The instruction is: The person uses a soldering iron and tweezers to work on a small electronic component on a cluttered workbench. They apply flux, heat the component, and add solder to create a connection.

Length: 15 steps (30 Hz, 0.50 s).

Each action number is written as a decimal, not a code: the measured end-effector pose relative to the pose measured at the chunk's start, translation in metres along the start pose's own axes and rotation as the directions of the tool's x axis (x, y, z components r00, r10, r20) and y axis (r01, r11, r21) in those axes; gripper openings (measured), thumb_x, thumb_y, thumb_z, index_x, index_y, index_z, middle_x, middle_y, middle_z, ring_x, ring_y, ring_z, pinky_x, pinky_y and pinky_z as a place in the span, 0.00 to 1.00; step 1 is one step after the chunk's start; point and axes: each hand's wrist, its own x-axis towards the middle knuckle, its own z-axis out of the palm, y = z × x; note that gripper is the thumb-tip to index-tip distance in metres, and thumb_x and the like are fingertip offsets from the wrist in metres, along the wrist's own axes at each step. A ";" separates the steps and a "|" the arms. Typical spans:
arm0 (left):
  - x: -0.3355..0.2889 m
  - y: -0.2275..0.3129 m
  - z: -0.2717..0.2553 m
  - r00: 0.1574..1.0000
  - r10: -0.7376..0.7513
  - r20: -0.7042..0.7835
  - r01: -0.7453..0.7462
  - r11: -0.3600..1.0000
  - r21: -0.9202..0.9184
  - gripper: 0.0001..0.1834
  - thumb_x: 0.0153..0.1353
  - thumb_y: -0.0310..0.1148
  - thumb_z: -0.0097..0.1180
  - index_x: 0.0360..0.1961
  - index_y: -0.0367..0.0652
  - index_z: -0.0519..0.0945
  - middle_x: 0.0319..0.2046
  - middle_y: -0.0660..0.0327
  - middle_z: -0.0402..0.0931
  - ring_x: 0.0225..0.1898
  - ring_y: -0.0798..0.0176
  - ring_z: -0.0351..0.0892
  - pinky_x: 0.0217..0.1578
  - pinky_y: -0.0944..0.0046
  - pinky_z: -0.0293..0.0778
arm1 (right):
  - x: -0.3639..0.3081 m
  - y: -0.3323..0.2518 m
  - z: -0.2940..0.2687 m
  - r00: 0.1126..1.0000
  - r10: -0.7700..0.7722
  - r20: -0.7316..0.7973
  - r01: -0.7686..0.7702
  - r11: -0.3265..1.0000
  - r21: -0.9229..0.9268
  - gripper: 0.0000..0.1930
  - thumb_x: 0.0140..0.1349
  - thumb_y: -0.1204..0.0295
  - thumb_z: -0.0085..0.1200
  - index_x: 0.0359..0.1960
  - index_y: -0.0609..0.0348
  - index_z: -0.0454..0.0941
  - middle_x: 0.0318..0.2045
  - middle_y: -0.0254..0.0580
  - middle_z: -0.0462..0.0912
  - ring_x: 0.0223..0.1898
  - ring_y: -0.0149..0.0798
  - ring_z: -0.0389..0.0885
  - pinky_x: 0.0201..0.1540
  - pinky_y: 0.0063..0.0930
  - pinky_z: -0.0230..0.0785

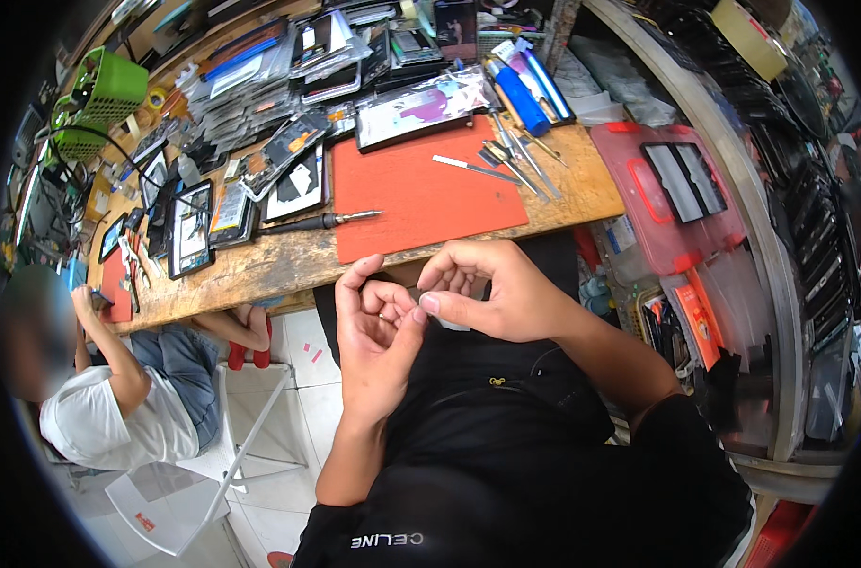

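My left hand [375,336] and my right hand [498,292] meet in front of my body, just off the table's front edge. The thumb tips come close together, with the fingers of both hands curled. Anything pinched there is too small to make out. Beyond them lies an orange-red mat [392,189] on the wooden table [260,260]. A soldering iron [312,224] rests across the mat's left edge, its metal tip pointing right. On the mat's right part are a thin flat blade [475,168] and several tweezers [534,163].
Phones and phone parts [284,156] pile up left of the mat, with a tablet-like panel [421,109] behind it. Blue tubes [518,95] stand at back right. A red-lidded clear box [629,170] sits right. Another person [118,407] works at left beside a folding chair [227,445].
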 end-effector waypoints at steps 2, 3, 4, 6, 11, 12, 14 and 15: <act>-0.003 0.004 0.004 0.999 0.014 0.038 -0.017 0.997 0.070 0.38 0.69 0.15 0.62 0.75 0.39 0.59 0.42 0.63 0.75 0.39 0.77 0.74 0.40 0.76 0.73 | -0.001 0.001 -0.002 0.998 0.052 0.042 -0.054 0.997 0.052 0.07 0.71 0.71 0.67 0.43 0.62 0.85 0.32 0.30 0.86 0.34 0.22 0.82 0.39 0.21 0.74; -0.004 0.005 0.006 0.999 0.019 0.045 -0.022 0.997 0.069 0.38 0.69 0.15 0.62 0.75 0.39 0.59 0.43 0.63 0.75 0.39 0.77 0.74 0.40 0.76 0.73 | -0.001 0.002 -0.002 0.997 0.055 0.045 -0.059 0.995 0.076 0.07 0.71 0.71 0.67 0.42 0.62 0.85 0.32 0.30 0.86 0.33 0.21 0.82 0.38 0.21 0.73; -0.005 0.005 0.007 0.999 0.021 0.040 -0.024 0.998 0.063 0.38 0.69 0.15 0.62 0.75 0.39 0.59 0.43 0.63 0.75 0.39 0.77 0.74 0.40 0.76 0.73 | -0.002 0.003 -0.003 0.996 0.069 0.053 -0.073 0.993 0.091 0.07 0.71 0.70 0.67 0.41 0.62 0.85 0.31 0.29 0.86 0.32 0.20 0.81 0.37 0.20 0.72; -0.007 0.005 0.008 1.000 0.018 0.019 -0.018 0.999 0.050 0.37 0.69 0.15 0.62 0.75 0.39 0.59 0.43 0.63 0.75 0.39 0.77 0.74 0.40 0.75 0.73 | -0.002 0.006 -0.004 0.998 0.039 0.039 -0.044 0.987 0.153 0.07 0.71 0.70 0.67 0.40 0.62 0.85 0.31 0.28 0.86 0.32 0.19 0.80 0.37 0.20 0.72; -0.009 0.003 0.009 0.999 -0.039 0.029 0.037 0.998 0.058 0.36 0.69 0.15 0.62 0.74 0.39 0.60 0.41 0.63 0.76 0.39 0.76 0.75 0.40 0.75 0.74 | -0.005 0.009 -0.007 0.998 0.035 0.051 -0.044 0.982 0.184 0.07 0.72 0.71 0.66 0.41 0.62 0.85 0.32 0.28 0.86 0.34 0.20 0.80 0.39 0.20 0.73; -0.009 0.004 0.008 0.997 -0.061 0.040 0.059 0.996 0.060 0.36 0.70 0.15 0.62 0.74 0.39 0.60 0.41 0.63 0.76 0.39 0.76 0.76 0.40 0.75 0.74 | -0.004 0.010 -0.007 0.998 0.017 0.057 -0.025 0.989 0.147 0.07 0.72 0.71 0.66 0.40 0.62 0.85 0.31 0.28 0.86 0.34 0.20 0.81 0.38 0.20 0.73; -0.008 0.005 0.007 0.998 -0.037 0.048 0.032 0.995 0.092 0.35 0.70 0.16 0.62 0.74 0.39 0.61 0.40 0.62 0.76 0.39 0.76 0.76 0.41 0.75 0.74 | -0.004 0.013 -0.006 0.999 0.003 0.050 -0.010 0.992 0.126 0.07 0.72 0.71 0.66 0.40 0.63 0.85 0.31 0.28 0.86 0.34 0.19 0.81 0.38 0.20 0.74; -0.008 0.006 0.006 0.998 -0.026 0.050 0.021 0.995 0.103 0.35 0.70 0.16 0.62 0.74 0.39 0.61 0.40 0.62 0.77 0.39 0.76 0.76 0.41 0.75 0.74 | -0.005 0.014 -0.005 0.999 0.008 0.040 -0.013 0.990 0.141 0.07 0.72 0.71 0.66 0.40 0.63 0.85 0.31 0.28 0.86 0.34 0.19 0.81 0.38 0.20 0.74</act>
